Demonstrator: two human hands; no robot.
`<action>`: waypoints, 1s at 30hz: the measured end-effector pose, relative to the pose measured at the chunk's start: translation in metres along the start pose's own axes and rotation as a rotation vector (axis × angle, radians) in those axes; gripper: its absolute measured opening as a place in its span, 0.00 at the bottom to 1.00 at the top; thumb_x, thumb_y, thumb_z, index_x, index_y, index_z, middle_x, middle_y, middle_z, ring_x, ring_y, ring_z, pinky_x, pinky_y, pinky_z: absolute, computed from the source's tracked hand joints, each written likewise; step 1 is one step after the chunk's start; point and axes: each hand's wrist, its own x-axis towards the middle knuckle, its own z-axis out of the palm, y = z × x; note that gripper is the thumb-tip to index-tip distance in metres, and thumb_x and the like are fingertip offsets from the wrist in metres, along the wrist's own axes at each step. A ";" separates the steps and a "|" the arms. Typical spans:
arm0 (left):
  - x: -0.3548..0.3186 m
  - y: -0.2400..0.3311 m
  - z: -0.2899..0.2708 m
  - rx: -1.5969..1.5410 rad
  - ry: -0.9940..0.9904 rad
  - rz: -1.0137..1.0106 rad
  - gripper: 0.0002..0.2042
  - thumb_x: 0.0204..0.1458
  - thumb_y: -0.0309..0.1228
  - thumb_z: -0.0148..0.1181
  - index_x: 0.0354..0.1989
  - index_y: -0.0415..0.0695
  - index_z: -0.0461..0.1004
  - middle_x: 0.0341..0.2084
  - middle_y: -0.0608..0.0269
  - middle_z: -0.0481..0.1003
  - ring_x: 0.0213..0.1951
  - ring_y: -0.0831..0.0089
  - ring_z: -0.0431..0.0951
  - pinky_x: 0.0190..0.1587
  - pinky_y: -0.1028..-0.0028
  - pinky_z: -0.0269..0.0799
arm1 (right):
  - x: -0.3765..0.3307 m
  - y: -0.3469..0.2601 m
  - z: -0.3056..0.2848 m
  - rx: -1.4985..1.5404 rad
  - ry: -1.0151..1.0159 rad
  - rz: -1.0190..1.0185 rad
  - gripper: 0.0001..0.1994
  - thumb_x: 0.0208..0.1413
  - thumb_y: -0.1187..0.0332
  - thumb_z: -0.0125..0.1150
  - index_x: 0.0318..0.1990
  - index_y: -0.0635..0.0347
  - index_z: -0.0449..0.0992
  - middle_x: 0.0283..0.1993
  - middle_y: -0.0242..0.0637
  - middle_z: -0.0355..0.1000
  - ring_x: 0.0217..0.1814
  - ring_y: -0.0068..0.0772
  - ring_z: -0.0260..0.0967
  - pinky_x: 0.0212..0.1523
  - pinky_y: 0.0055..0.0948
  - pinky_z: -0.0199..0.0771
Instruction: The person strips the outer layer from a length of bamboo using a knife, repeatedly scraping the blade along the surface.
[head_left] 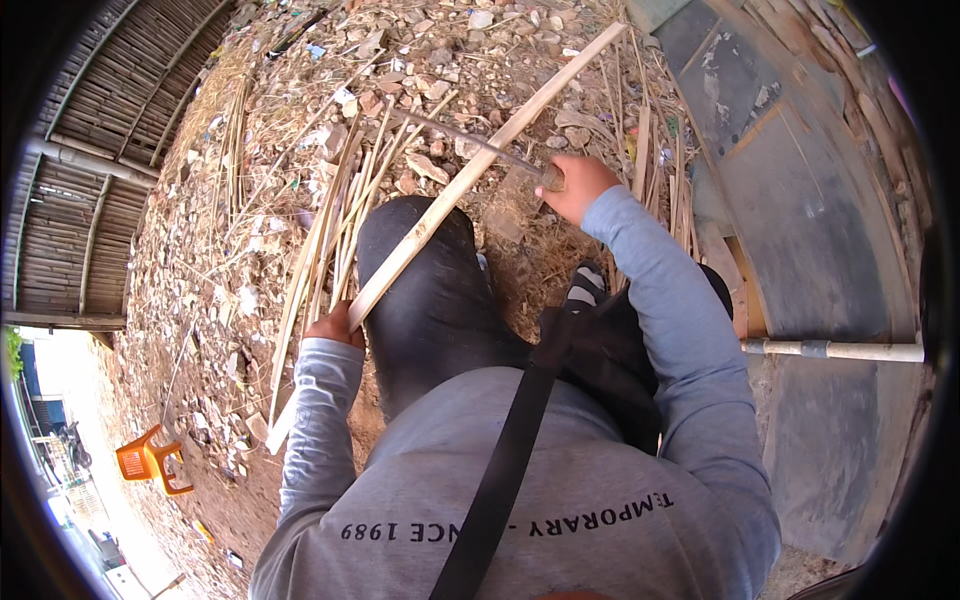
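Note:
A long, pale split-bamboo strip (425, 228) slants from lower left to upper right, passing over my left thigh. My left hand (337, 325) is closed round its lower part beside the thigh, and the tail end sticks out past my wrist. In my right hand (582, 187) is the short, thick handle of a knife (515, 160), with a thin dark blade that points to the upper left. The blade crosses the strip beyond my knee; how deep it sits in the bamboo, if at all, I cannot tell.
Several thin bamboo strips (330, 225) lie left of my leg, more (648, 140) beyond my right hand. Rubble and straw (430, 60) cover the ground. Grey boards (800, 190) and a pale pipe (835, 350) are at right. An orange plastic chair (150, 460) is lower left, a slatted wall (90, 170) upper left.

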 end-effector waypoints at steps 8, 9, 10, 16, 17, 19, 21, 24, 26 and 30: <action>0.003 0.004 0.003 -0.047 0.027 -0.031 0.13 0.48 0.28 0.53 0.44 0.45 0.72 0.23 0.42 0.76 0.29 0.43 0.77 0.33 0.53 0.75 | 0.005 0.005 -0.005 -0.090 -0.030 0.066 0.21 0.47 0.58 0.64 0.48 0.56 0.75 0.33 0.50 0.75 0.38 0.53 0.74 0.42 0.44 0.74; 0.002 0.003 0.002 -0.047 0.032 -0.036 0.13 0.48 0.28 0.53 0.44 0.45 0.72 0.23 0.42 0.76 0.29 0.43 0.77 0.33 0.53 0.75 | 0.004 -0.002 -0.008 -0.083 -0.051 0.072 0.21 0.47 0.58 0.64 0.48 0.57 0.75 0.33 0.50 0.75 0.38 0.53 0.74 0.42 0.44 0.74; 0.000 0.002 0.001 -0.029 0.023 -0.026 0.13 0.48 0.28 0.53 0.44 0.45 0.72 0.23 0.43 0.76 0.28 0.44 0.77 0.33 0.53 0.74 | 0.002 -0.010 -0.011 -0.083 -0.051 0.071 0.21 0.47 0.58 0.64 0.48 0.57 0.75 0.33 0.50 0.75 0.38 0.53 0.74 0.42 0.44 0.74; -0.002 0.009 -0.006 -0.014 0.125 0.062 0.14 0.47 0.28 0.54 0.45 0.45 0.71 0.22 0.44 0.75 0.28 0.45 0.77 0.33 0.52 0.74 | 0.014 0.012 0.000 -0.068 -0.064 0.179 0.15 0.49 0.60 0.61 0.43 0.55 0.75 0.38 0.45 0.76 0.44 0.47 0.74 0.48 0.40 0.74; 0.000 0.012 -0.009 -0.002 0.145 0.079 0.14 0.47 0.27 0.54 0.45 0.45 0.71 0.22 0.44 0.75 0.28 0.45 0.77 0.33 0.51 0.74 | 0.016 0.020 0.001 -0.075 -0.056 0.178 0.15 0.49 0.60 0.61 0.43 0.55 0.75 0.38 0.45 0.76 0.44 0.47 0.74 0.48 0.40 0.74; 0.002 0.016 -0.017 0.003 0.153 0.086 0.14 0.47 0.27 0.54 0.44 0.45 0.70 0.22 0.43 0.75 0.27 0.44 0.77 0.33 0.52 0.73 | 0.020 0.017 -0.003 -0.041 -0.049 0.285 0.15 0.49 0.60 0.61 0.42 0.55 0.76 0.38 0.45 0.76 0.45 0.47 0.74 0.48 0.40 0.74; 0.000 0.016 -0.021 0.048 0.037 -0.006 0.16 0.48 0.26 0.54 0.47 0.45 0.70 0.27 0.43 0.76 0.31 0.44 0.77 0.35 0.52 0.73 | 0.012 0.004 -0.012 -0.100 -0.070 0.219 0.18 0.48 0.59 0.63 0.43 0.60 0.76 0.35 0.49 0.76 0.40 0.50 0.74 0.45 0.42 0.74; -0.007 0.015 -0.019 0.040 0.101 0.033 0.12 0.48 0.27 0.54 0.42 0.46 0.70 0.22 0.47 0.76 0.27 0.45 0.77 0.33 0.52 0.74 | -0.001 -0.020 -0.017 -0.238 -0.174 0.016 0.16 0.48 0.60 0.63 0.42 0.60 0.76 0.35 0.47 0.76 0.40 0.49 0.74 0.44 0.42 0.74; -0.009 0.014 -0.018 0.030 0.103 0.050 0.11 0.48 0.27 0.54 0.42 0.46 0.70 0.23 0.48 0.76 0.28 0.46 0.77 0.33 0.52 0.74 | -0.002 -0.019 -0.013 -0.182 -0.186 0.047 0.15 0.48 0.61 0.63 0.41 0.58 0.76 0.36 0.45 0.77 0.41 0.48 0.75 0.44 0.41 0.74; -0.001 0.015 -0.018 0.057 0.108 0.111 0.11 0.48 0.27 0.54 0.41 0.46 0.70 0.24 0.48 0.76 0.28 0.47 0.77 0.34 0.54 0.74 | 0.026 0.037 0.005 0.037 0.037 0.321 0.16 0.48 0.61 0.61 0.44 0.55 0.75 0.38 0.47 0.76 0.43 0.47 0.74 0.47 0.41 0.74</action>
